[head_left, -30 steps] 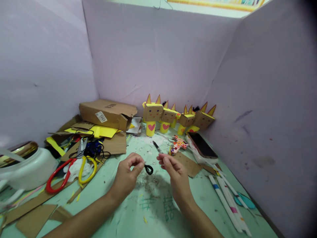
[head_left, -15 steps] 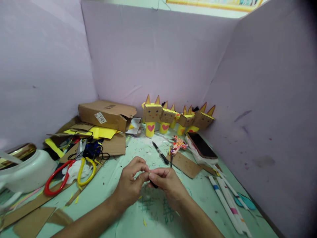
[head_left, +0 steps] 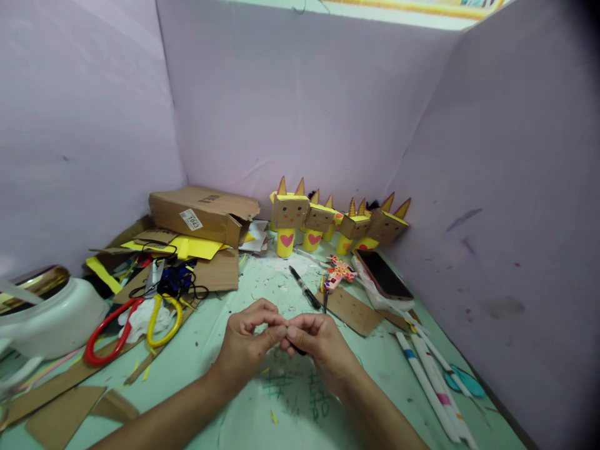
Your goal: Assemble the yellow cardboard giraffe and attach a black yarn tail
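Over the middle of the green table (head_left: 220,400), my left hand (head_left: 255,337) and my right hand (head_left: 323,347) meet fingertip to fingertip. Both are closed in a pinch. A small dark thing (head_left: 300,352) peeks out under the fingers of my right hand; most of it is hidden and its kind does not show. Whatever my left fingertips pinch is covered by the fingers. Just beyond the hands lie a black pen (head_left: 304,289) and a flat piece of cardboard (head_left: 354,311). A patterned orange-and-pink cutout (head_left: 339,272) lies behind that cardboard.
Several cardboard-headed figures (head_left: 290,212) stand along the back wall. A cardboard box (head_left: 201,212) and yellow paper (head_left: 192,247) lie back left, with red-and-yellow-handled scissors (head_left: 164,337) and a white pot (head_left: 56,319) nearer. On the right are a phone (head_left: 384,275) and several white markers (head_left: 426,387).
My hands stay together, with the fingertips shifted slightly to the right. Less of the dark thing shows under my right fingers. The view has tipped very slightly.
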A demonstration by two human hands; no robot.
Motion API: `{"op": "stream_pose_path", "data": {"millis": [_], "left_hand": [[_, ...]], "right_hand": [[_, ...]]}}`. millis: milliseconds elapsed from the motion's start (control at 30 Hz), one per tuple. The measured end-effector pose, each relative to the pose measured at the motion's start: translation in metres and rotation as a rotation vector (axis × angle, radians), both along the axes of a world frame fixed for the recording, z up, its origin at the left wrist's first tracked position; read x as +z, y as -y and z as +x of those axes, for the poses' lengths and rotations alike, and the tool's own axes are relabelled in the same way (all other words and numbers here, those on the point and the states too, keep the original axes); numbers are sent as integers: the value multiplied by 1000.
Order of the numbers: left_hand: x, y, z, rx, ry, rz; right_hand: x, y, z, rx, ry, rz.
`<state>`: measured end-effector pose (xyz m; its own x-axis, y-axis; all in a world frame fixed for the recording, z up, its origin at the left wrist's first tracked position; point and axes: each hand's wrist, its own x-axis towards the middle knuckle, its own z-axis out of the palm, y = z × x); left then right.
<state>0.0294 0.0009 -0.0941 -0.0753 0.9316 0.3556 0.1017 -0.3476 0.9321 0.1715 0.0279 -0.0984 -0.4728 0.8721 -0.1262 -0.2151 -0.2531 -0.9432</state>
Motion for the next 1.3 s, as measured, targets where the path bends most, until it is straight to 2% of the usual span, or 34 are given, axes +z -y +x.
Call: {"op": "stream_pose_path", "data": {"millis": [233, 400, 500, 733, 833, 900, 1067, 1300], "left_hand": [[7, -5, -12, 68, -158, 92], [11, -6, -18, -12, -228, 130], [13, -5, -18, -15, -266, 124], [6, -3, -12, 47, -436, 284], [4, -2, -10, 59, -484, 270], [4, -2, -10, 41, -502, 258], [2, 1, -12, -29, -483, 338], [-1, -2, -15, -86, -453, 292]], "right_hand": [[2, 0, 0, -84, 1, -4], [2, -1, 1, -84, -9, -46], [1, -1, 1, -83, -7, -60], [-3, 1, -2, -79, -36, -57], [-3, 1, -2, -79, -36, -39], [-2, 0, -3, -72, -49, -42], [-3, 0, -3, -79, -82, -94], [-2, 0, -4, -41, -82, -89]]}}
